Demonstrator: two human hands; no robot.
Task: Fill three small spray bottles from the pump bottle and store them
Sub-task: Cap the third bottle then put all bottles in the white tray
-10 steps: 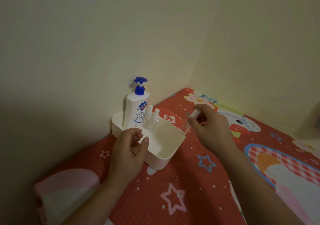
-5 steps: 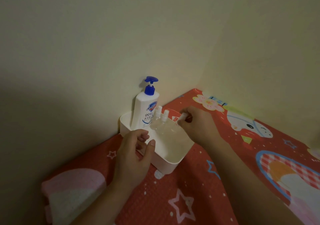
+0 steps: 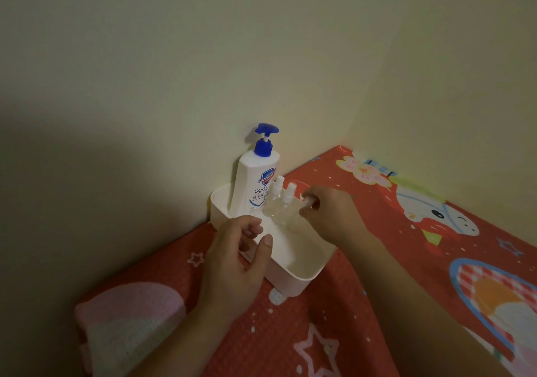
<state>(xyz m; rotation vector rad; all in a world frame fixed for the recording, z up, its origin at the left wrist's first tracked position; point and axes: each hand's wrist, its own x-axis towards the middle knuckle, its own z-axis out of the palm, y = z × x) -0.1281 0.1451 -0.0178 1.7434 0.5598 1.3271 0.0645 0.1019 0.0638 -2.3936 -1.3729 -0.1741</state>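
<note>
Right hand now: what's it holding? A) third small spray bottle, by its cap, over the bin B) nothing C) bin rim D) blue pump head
A: the right hand pinches the third spray bottle by its cap over the white bin, beside the two spray bottles already inside.

Partly hidden, partly cut off

Third clear small spray bottle [image 3: 305,206] mostly behind right hand [image 3: 331,217]; white plastic tray's near wall [image 3: 286,281] behind left hand [image 3: 232,263]; both forearms cropped below.

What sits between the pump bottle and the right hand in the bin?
Head view: two small spray bottles stand between the pump bottle and the right hand, which pinches a third.
</note>
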